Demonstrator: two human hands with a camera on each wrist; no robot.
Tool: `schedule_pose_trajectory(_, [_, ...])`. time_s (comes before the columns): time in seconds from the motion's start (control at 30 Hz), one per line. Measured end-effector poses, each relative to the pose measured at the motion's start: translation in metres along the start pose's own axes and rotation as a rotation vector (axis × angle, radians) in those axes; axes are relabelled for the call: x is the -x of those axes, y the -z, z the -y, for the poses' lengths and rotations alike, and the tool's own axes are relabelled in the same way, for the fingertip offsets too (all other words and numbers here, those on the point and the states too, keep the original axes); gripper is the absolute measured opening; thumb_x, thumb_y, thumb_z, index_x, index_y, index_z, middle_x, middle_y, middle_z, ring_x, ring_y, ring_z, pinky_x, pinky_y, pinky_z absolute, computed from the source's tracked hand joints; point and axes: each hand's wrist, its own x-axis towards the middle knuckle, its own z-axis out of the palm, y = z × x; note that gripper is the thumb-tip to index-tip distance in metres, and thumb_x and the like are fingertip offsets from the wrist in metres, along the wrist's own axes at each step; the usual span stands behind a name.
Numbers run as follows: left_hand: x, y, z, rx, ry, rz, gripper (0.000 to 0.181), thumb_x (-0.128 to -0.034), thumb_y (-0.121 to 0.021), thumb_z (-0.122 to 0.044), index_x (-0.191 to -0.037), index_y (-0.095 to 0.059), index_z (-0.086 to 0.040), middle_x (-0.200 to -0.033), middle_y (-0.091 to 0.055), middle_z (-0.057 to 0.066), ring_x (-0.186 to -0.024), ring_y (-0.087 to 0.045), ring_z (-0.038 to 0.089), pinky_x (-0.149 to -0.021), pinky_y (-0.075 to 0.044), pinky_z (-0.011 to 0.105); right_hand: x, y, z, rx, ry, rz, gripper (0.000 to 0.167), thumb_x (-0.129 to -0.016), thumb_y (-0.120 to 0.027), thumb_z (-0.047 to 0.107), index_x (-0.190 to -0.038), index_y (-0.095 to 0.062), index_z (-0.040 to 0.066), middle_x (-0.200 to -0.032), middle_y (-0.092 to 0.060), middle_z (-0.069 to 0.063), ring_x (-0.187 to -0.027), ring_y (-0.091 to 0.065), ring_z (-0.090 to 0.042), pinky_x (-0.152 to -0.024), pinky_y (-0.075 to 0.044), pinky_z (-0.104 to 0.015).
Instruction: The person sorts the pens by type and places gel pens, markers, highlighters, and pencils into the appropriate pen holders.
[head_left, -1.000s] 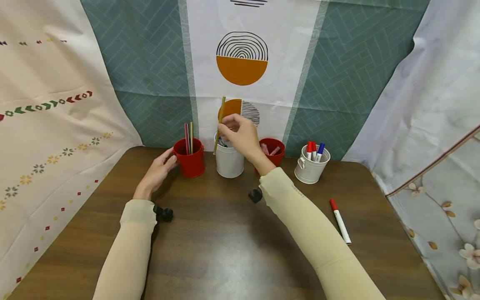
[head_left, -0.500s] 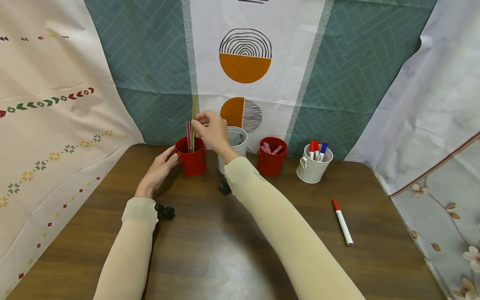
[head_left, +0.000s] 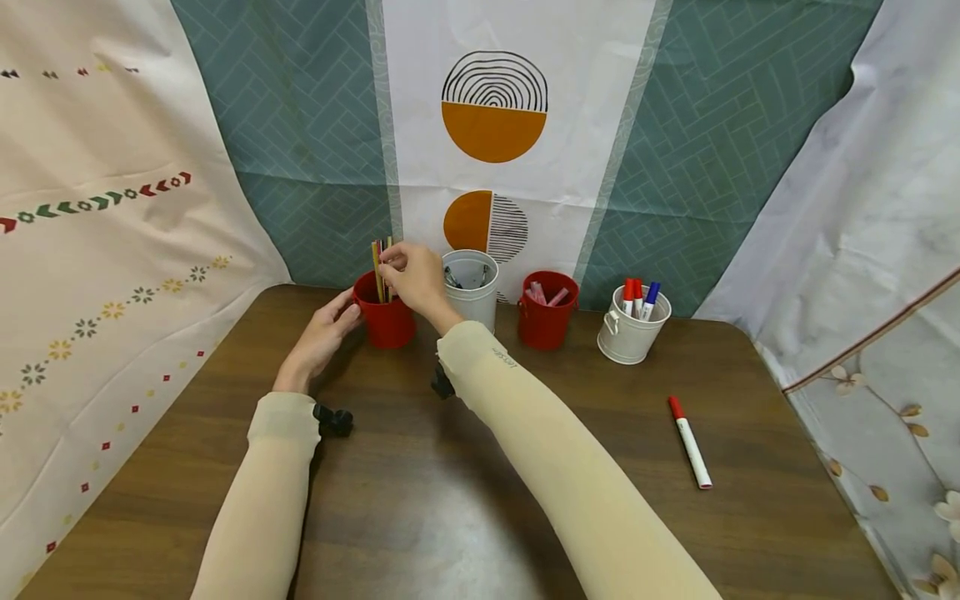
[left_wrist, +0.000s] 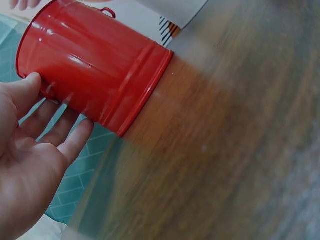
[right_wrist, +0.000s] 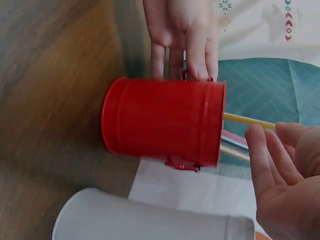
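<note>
My left hand (head_left: 318, 340) touches the left side of a small red bucket (head_left: 390, 325) with its thumb and fingertips, the fingers fairly straight in the left wrist view. My right hand (head_left: 417, 279) is above that bucket's rim and pinches the upper end of a yellow pencil (right_wrist: 248, 120) between thumb and fingers. The pencil's lower end is inside the bucket, hidden by its wall. Several other pencils (right_wrist: 235, 145), one pink, stand in the same bucket. Just right of it is a white bucket (head_left: 474, 307) with small dark-tipped items inside, partly behind my right hand.
Farther right on the wooden table (head_left: 405, 500) stand a second red bucket (head_left: 545, 325) with pinkish sticks and a white bucket (head_left: 630, 337) with red- and blue-capped markers. A red-capped marker (head_left: 692, 446) lies at the right. Curtains (head_left: 315, 125) hang right behind the buckets.
My right hand has moved left from over the white bucket to the red one, then lowered the yellow pencil into it. The left hand has stayed at the red bucket's side.
</note>
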Motion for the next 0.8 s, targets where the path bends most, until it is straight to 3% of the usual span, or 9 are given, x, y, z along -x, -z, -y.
schedule_pose_trajectory(0.17, [-0.001, 0.000, 0.000, -0.001, -0.003, 0.006, 0.058, -0.1150, -0.045, -0.016, -0.169, -0.026, -0.005, -0.172, -0.030, 0.019, -0.151, -0.042, 0.037, -0.126, -0.031, 0.048, 0.003, 0.019, -0.003, -0.048, 0.010, 0.017, 0.019, -0.103, -0.068, 0.007, -0.119, -0.075, 0.001, -0.100, -0.080, -0.013, -0.080, -0.079, -0.027, -0.065, -0.061, -0.021])
schedule_pose_trajectory(0.33, [-0.001, -0.001, 0.000, 0.002, -0.010, 0.009, 0.058, -0.1149, -0.045, -0.015, -0.169, -0.026, -0.005, -0.172, -0.030, 0.019, -0.151, -0.043, 0.038, -0.126, -0.030, 0.049, 0.008, 0.051, -0.001, 0.056, 0.093, 0.049, 0.020, -0.103, -0.067, 0.010, -0.121, -0.076, 0.004, -0.103, -0.080, -0.011, -0.079, -0.078, -0.021, -0.070, -0.062, -0.023])
schedule_pose_trajectory(0.57, [-0.003, -0.001, 0.002, 0.008, -0.027, 0.009, 0.058, -0.1147, -0.046, -0.015, -0.168, -0.027, -0.005, -0.172, -0.031, 0.019, -0.150, -0.044, 0.033, -0.126, -0.030, 0.050, 0.020, 0.119, 0.005, 0.244, 0.199, 0.116, 0.019, -0.102, -0.070, 0.014, -0.117, -0.078, 0.008, -0.110, -0.080, -0.007, -0.094, -0.074, -0.020, -0.088, -0.060, -0.032])
schedule_pose_trajectory(0.8, [-0.002, -0.001, 0.002, 0.011, -0.019, 0.005, 0.058, -0.1145, -0.046, -0.014, -0.168, -0.026, -0.005, -0.172, -0.030, 0.019, -0.150, -0.045, 0.032, -0.126, -0.030, 0.050, 0.056, 0.194, 0.004, 0.301, 0.187, 0.138, 0.021, -0.100, -0.071, 0.016, -0.119, -0.077, 0.007, -0.113, -0.079, -0.008, -0.097, -0.077, -0.026, -0.088, -0.063, -0.039])
